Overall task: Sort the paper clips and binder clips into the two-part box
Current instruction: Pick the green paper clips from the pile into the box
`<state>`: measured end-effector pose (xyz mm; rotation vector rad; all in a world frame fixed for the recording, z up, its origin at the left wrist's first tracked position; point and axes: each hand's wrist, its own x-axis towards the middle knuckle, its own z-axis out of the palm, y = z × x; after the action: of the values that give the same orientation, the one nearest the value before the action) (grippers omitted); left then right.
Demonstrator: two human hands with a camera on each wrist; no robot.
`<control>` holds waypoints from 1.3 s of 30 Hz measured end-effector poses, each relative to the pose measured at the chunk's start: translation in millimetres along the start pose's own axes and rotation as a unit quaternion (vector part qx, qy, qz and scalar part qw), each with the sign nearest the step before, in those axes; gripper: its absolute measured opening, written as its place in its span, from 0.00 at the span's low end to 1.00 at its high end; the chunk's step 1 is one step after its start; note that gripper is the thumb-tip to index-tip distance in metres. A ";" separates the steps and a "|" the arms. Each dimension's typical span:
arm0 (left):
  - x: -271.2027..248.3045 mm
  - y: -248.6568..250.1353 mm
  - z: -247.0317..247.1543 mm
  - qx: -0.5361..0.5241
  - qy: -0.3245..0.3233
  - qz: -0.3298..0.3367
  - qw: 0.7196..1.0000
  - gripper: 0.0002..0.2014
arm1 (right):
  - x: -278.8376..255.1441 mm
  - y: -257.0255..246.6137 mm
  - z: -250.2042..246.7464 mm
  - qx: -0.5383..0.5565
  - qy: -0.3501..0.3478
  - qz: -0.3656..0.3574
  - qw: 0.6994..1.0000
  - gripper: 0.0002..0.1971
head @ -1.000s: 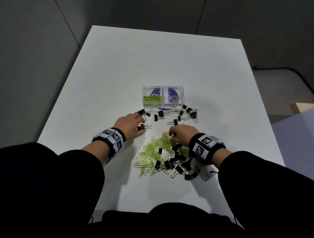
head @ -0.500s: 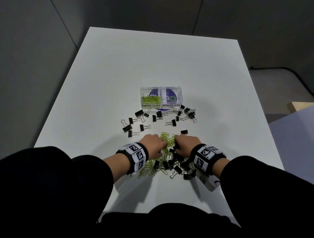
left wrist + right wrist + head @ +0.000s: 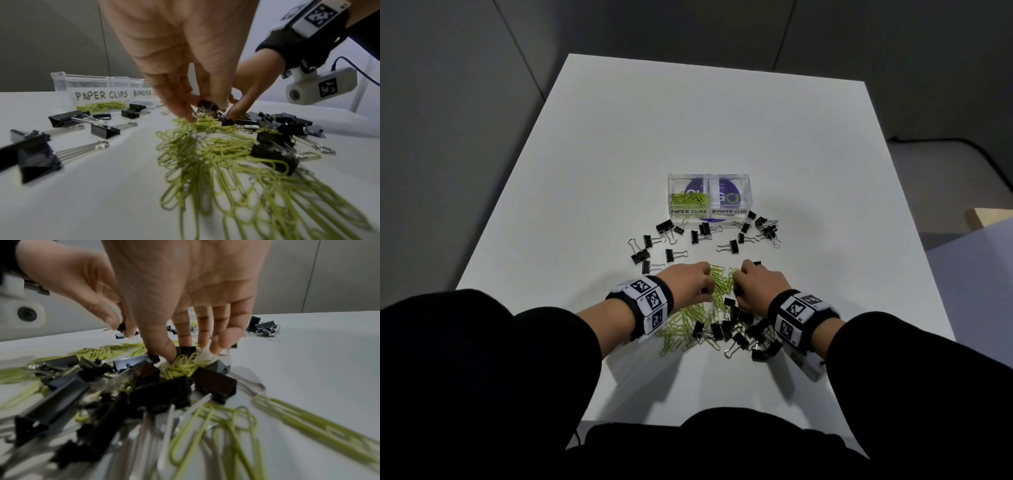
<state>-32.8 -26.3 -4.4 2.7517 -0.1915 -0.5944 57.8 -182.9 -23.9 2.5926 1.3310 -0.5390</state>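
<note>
A clear two-part box stands mid-table, labelled PAPER CLIPS and BINDER CLIPS. Green paper clips lie in its left part; I see no clips in the right part. Near me lies a mixed pile of green paper clips and black binder clips. My left hand reaches down over the pile's far end and pinches a small black binder clip. My right hand digs into the pile beside it. Its thumb and fingertips close round a black binder clip lying on paper clips.
Several loose black binder clips lie scattered between the box and the pile. The white table extends far behind the box. A pale block sits off the table's right edge.
My left hand came back from the scattered binder clips near the box to the pile and now pinches a binder clip. The right hand stayed at the pile.
</note>
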 end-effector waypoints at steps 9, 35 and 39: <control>-7.0 -2.3 1.4 -0.099 0.019 -0.036 0.994 0.15 | -5.1 -1.6 -12.5 -0.028 0.062 -0.067 0.995 0.12; -34.9 11.5 37.1 0.106 -0.003 -0.002 0.994 0.20 | -84.0 12.0 16.9 -0.023 -0.071 -0.044 0.996 0.09; -36.9 8.9 31.4 0.146 -0.017 0.026 0.989 0.17 | -75.3 18.0 12.9 -0.052 -0.088 -0.040 0.994 0.10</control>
<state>-80.0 -36.3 -14.5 3.0065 -0.3859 -0.6449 29.1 -253.8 -6.1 2.3562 1.3711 -0.6740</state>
